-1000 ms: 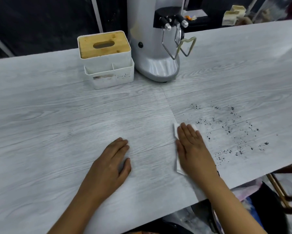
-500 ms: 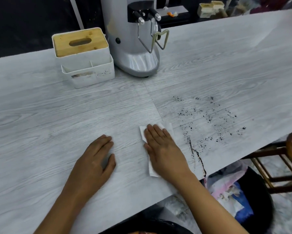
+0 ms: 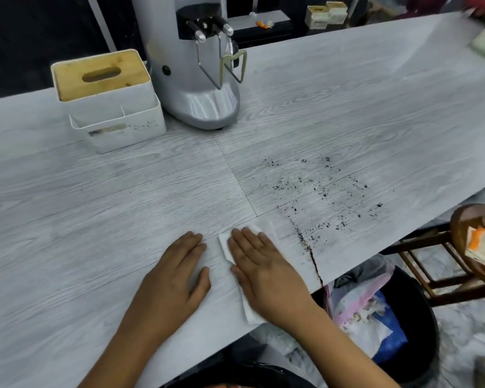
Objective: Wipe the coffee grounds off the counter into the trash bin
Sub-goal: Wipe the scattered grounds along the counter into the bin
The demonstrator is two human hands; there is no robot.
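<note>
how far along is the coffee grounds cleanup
Early on. Done: one pass has gathered some grounds into a dark ridge running to the counter edge above the trash bin. In hand: the right hand presses a white tissue flat; the left hand braces beside it. Left: most scattered grounds lie unswept, and the ridge needs pushing off.

You see a matt grey wood-grain counter (image 3: 95,219), a soft white paper tissue (image 3: 225,243), and a glossy metal grinder (image 3: 196,105).
</note>
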